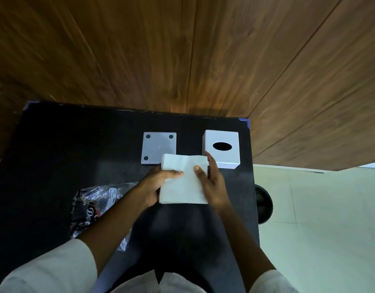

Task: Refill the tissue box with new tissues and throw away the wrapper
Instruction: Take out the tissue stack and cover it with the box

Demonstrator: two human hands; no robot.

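Note:
A white stack of tissues (183,182) is held above the black table (55,149), between both hands. My left hand (156,181) grips its left edge with the thumb on top. My right hand (212,182) holds its right edge, thumb on top and fingers along the side. The white cube tissue box (221,149) with a dark oval slot stands at the back right, just beyond my right fingers. Its flat white base plate (158,148), with dark round pads, lies to the left of the box. The crumpled black and clear wrapper (91,206) lies at the front left, partly under my left forearm.
A wooden panel wall (182,49) rises right behind the table. A round black bin (263,204) stands on the pale tiled floor (320,218) just past the table's right edge.

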